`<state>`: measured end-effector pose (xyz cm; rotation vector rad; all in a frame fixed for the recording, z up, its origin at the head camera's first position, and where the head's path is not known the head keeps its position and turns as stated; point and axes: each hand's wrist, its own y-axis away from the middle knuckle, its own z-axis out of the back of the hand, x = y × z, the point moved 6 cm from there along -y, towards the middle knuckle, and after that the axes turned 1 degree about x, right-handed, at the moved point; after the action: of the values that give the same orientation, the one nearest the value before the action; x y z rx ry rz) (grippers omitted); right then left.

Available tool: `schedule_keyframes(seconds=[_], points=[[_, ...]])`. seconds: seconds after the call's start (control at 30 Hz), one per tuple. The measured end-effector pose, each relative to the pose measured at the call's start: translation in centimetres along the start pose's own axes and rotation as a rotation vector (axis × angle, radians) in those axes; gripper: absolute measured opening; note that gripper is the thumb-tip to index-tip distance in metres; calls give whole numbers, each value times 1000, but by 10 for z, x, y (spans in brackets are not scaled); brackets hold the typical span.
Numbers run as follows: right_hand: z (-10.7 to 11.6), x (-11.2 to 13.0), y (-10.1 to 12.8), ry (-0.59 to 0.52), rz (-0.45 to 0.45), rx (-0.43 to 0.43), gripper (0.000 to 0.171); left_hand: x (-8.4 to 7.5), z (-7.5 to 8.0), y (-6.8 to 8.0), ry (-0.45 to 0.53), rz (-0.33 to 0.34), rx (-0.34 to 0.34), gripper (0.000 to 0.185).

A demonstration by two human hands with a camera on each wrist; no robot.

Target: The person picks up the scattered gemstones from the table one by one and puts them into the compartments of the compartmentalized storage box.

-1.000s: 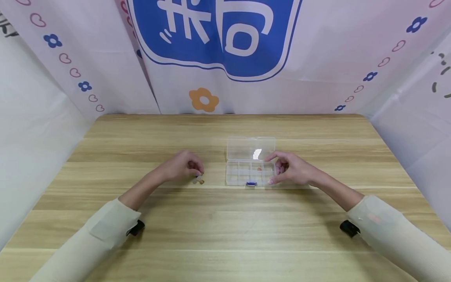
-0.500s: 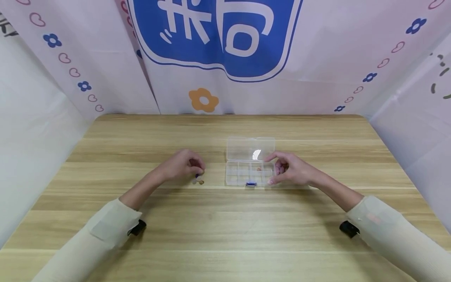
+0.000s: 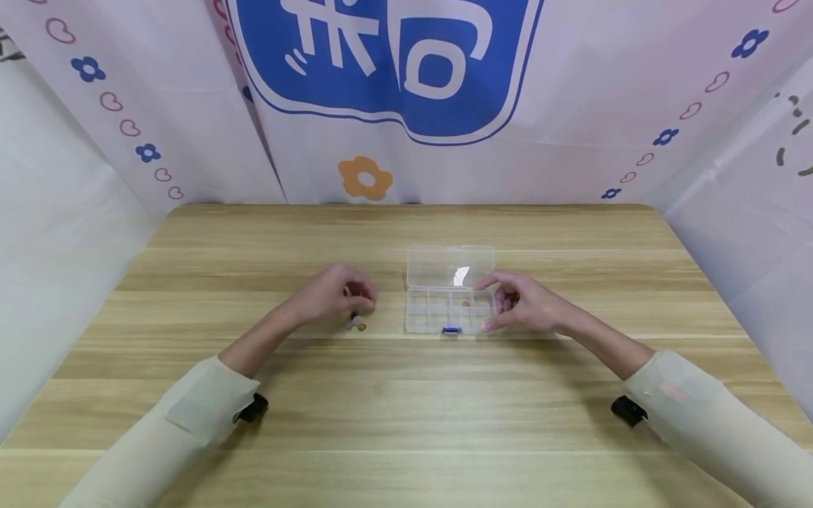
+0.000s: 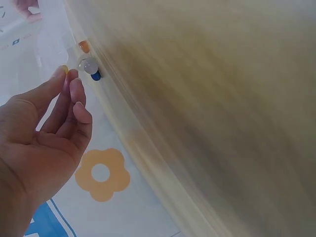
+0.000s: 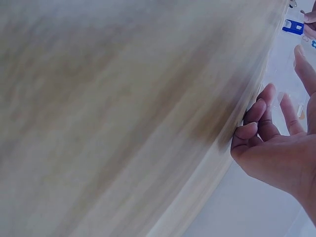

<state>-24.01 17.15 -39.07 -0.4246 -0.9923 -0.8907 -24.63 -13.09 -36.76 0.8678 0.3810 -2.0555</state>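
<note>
In the head view my left hand [image 3: 333, 293] is left of a clear divided box [image 3: 418, 309]. Its thumb and fingertip pinch a small yellow bead-like piece [image 4: 65, 69], seen in the left wrist view. Close by lie an orange piece [image 4: 84, 47], a translucent whitish round piece [image 4: 91, 65] and a dark blue piece [image 4: 96, 76]. My right hand [image 3: 530, 303] grips the right end of the box, index finger at the back corner and thumb at the front one. A small orange piece [image 3: 466, 304] sits in a back compartment.
The box's clear lid [image 3: 428, 267] is tipped back behind it, and a blue clasp [image 3: 452, 330] marks its front. All stand on a wood-grain table [image 3: 406, 409]. A white printed cloth [image 3: 508, 173] hangs along the far edge.
My left hand has shifted slightly right and lifted away from the small pieces, pinching the yellow one. The right hand and the box stay in place.
</note>
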Motion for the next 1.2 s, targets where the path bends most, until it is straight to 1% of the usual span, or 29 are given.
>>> schedule_keyframes(seconds=[0.17,0.4,0.8,1.03,1.2], points=[[0,0,0,-1,-5,1,59,-4,-1,-2,2,-21,-5,12],[-1,2,1,-4,-6,1,59,-15,-3,-6,0,-57,-27,9],[0,2,0,7,6,6,60,-31,-6,-14,36,-54,-33,3],[0,0,-1,6,6,7,61,-35,-9,-19,56,-25,-29,5],[1,2,-1,7,2,6,60,-38,-13,-23,70,-53,-8,12]])
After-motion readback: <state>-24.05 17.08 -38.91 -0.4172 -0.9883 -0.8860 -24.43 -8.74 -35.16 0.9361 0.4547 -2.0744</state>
